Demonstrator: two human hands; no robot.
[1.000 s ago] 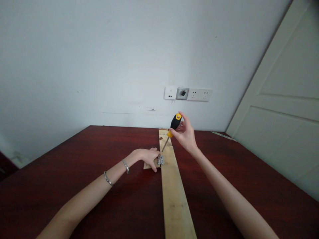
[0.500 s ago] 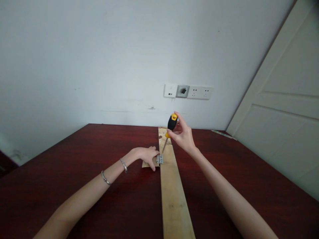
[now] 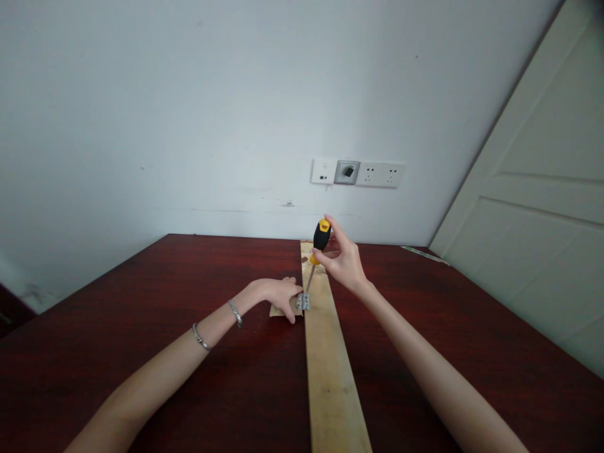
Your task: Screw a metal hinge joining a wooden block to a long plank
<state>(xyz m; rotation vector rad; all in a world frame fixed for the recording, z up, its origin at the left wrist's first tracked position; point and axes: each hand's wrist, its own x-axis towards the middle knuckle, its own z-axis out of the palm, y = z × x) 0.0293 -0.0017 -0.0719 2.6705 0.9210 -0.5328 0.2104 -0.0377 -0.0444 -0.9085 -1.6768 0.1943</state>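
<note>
My right hand (image 3: 342, 263), closed on the black-and-yellow screwdriver (image 3: 321, 234), has lowered the tip to just above the steel hinge (image 3: 303, 302) on the pine board (image 3: 328, 377); my half-curled left hand (image 3: 278, 296) adjoins the hinge, grip indeterminate.

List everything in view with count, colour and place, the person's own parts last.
Dark red wooden table: one, dark red, foreground.
Long pale wooden plank: one, pale yellow, on the table.
Small wooden offcut: one, tan, beside the plank.
Steel hinge: one, silver, at the plank's edge.
Black-and-yellow screwdriver: one, black and yellow, above the hinge.
Painted wall: one, white, behind the table.
Wall plates: four, white and grey, on the wall.
Panelled door: one, off-white, at right.
Silver bangles: two, silver, on the left forearm.
Left hand: one, on the offcut.
Right hand: one, holding the screwdriver.
</note>
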